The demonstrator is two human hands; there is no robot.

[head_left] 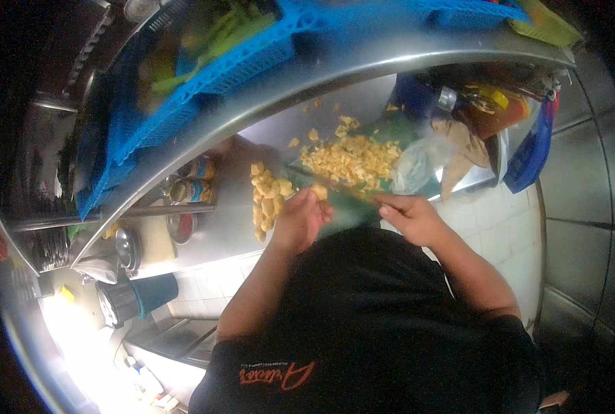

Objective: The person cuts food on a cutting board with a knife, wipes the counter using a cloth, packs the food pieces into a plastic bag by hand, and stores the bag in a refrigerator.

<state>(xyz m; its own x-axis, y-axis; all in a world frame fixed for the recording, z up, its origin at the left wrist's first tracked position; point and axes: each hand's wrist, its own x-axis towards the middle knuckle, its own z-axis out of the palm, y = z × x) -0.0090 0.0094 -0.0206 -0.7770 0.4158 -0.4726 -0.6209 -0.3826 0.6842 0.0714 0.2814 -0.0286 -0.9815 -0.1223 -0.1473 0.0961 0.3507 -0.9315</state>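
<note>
My left hand (299, 219) pinches a pale yellow peeled piece of food (318, 191) between thumb and fingers; its exact kind is unclear. My right hand (409, 217) is closed on the handle end of a knife (345, 189), whose thin blade points left past the held piece. Both hands are over a green cutting board (352, 212). A heap of chopped yellow pieces (352, 160) lies on the board just beyond the blade. Larger uncut pieces (267, 196) are piled on the metal counter, left of my left hand.
A clear plastic bag (418, 165) and brown paper (465, 152) lie right of the heap. Above the counter, a metal shelf edge (252, 117) curves across, with blue plastic baskets (252, 62) on it. Cans (190, 190) and metal bowls (127, 248) stand at left.
</note>
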